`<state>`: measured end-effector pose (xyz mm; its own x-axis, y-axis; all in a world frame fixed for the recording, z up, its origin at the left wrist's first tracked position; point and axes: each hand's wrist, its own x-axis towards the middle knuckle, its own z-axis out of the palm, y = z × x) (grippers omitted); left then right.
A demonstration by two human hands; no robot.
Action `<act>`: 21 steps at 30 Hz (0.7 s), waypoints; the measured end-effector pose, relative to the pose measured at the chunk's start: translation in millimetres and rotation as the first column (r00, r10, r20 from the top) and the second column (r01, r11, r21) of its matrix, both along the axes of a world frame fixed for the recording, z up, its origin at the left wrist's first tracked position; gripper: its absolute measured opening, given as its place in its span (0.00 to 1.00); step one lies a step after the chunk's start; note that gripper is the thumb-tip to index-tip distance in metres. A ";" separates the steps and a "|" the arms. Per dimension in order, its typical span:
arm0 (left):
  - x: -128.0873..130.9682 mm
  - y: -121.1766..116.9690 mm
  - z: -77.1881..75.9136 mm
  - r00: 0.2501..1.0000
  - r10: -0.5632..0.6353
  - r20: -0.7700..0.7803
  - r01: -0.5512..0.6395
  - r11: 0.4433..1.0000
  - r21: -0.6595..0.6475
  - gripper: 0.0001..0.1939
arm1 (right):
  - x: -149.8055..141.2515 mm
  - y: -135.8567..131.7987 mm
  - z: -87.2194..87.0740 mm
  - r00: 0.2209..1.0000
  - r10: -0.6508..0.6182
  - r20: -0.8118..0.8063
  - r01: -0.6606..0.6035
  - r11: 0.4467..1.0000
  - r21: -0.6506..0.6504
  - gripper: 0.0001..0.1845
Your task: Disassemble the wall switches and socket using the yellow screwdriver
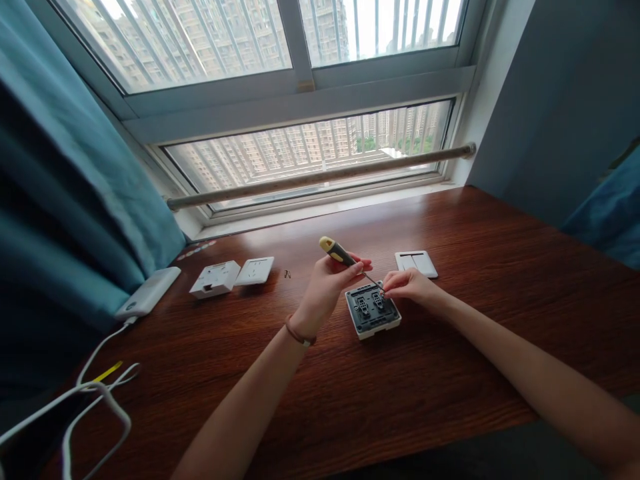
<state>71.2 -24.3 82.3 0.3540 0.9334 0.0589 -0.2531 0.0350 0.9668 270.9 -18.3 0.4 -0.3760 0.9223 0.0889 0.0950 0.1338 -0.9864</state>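
My left hand point(336, 283) is closed round a yellow and grey screwdriver point(340, 253), whose thin shaft slants down to the right. Its tip meets the fingers of my right hand point(407, 287), pinched at the top right edge of a wall switch base point(373, 310). What those fingertips hold is too small to make out, perhaps hidden behind them. The base lies on the table, with a black frame, two mechanisms in its middle and a white box below. Just beyond my right hand is a white switch cover point(417, 263) with two rockers.
On the wooden table point(210, 387), a white mounting box point(215, 279), a white socket panel point(255, 270) and small screws point(287, 273) lie to the left. A white power bank point(149, 293) with a white cable point(103, 343) is at the far left, by the curtain point(115, 167).
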 end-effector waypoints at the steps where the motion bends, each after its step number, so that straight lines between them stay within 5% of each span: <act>1: 0.0 0.0 -0.1 1.000 0.002 0.001 -0.002 1.000 -0.002 0.11 | -0.3 0.7 -1.7 1.000 0.000 -0.001 0.000 1.000 -0.002 0.10; 21: 2.2 -2.2 -1.7 0.999 0.023 -0.035 -0.022 0.999 0.024 0.12 | 2.7 5.0 -8.0 1.000 0.022 0.001 -0.022 1.000 -0.012 0.10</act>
<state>73.4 -26.4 80.5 0.3352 0.9396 0.0690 -0.2193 0.0067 0.9756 273.6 -13.3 -7.6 -0.3968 0.9147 0.0770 0.0936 0.1237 -0.9879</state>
